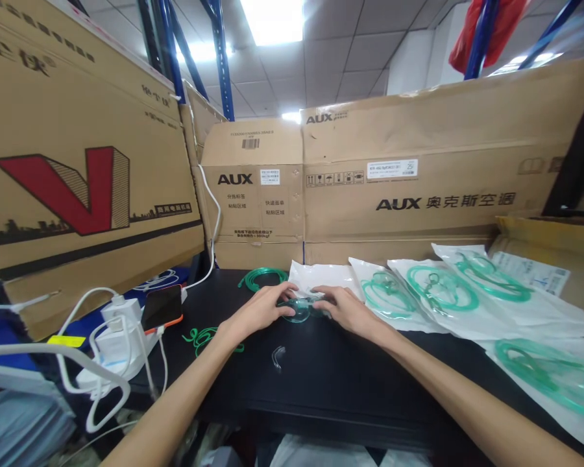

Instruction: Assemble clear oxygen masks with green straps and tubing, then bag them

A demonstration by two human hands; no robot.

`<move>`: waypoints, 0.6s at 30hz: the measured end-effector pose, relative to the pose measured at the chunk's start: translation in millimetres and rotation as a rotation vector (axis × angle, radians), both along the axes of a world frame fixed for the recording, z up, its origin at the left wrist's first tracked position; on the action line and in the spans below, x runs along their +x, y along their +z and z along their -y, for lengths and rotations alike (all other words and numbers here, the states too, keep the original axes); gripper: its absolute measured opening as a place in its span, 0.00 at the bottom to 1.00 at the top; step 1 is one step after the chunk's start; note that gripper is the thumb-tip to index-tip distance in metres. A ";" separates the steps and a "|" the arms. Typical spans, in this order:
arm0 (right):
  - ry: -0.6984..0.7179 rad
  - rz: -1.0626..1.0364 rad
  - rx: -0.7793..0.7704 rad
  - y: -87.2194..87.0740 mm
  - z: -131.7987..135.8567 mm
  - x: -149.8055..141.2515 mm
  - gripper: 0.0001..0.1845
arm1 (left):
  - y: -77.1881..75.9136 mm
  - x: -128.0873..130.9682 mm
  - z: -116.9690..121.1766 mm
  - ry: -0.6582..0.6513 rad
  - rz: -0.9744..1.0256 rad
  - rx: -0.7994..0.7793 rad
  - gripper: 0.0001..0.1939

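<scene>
Both my hands meet at the middle of a black table (pixel 331 383). My left hand (pixel 260 310) and my right hand (pixel 343 309) have their fingers closed on a clear green-tinted plastic mask (pixel 299 307) lying flat between them. A coil of green tubing (pixel 261 277) lies just behind my left hand. An empty white plastic bag (pixel 316 277) sits behind the mask. A small clear plastic piece (pixel 277 356) lies on the table nearer to me. A short green strap (pixel 200 337) lies beside my left forearm.
Several sealed white bags with green tubing (pixel 442 288) spread along the right. Large cardboard boxes (pixel 409 188) wall off the back and left. A phone in an orange case (pixel 162 308), white chargers (pixel 119 331) and cables sit at the left edge.
</scene>
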State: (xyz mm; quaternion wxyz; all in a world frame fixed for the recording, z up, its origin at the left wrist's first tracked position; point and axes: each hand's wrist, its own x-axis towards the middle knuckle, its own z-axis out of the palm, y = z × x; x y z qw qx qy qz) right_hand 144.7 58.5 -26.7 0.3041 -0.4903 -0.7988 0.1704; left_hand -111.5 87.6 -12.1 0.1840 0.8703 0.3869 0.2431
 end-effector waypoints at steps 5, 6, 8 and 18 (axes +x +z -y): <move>0.116 0.085 0.051 4.8 -0.6 -11.1 0.21 | 1.0 2.5 3.1 -0.021 0.016 0.006 0.25; 0.116 0.110 0.053 5.2 -0.5 -12.7 0.21 | 0.9 2.9 3.7 -0.023 0.020 0.004 0.24; 0.108 0.164 0.051 6.0 0.3 -14.7 0.21 | 0.3 3.2 4.8 -0.025 0.030 0.000 0.23; 0.083 0.325 0.021 16.8 3.5 -20.3 0.20 | -2.9 4.4 7.4 -0.048 0.032 0.038 0.20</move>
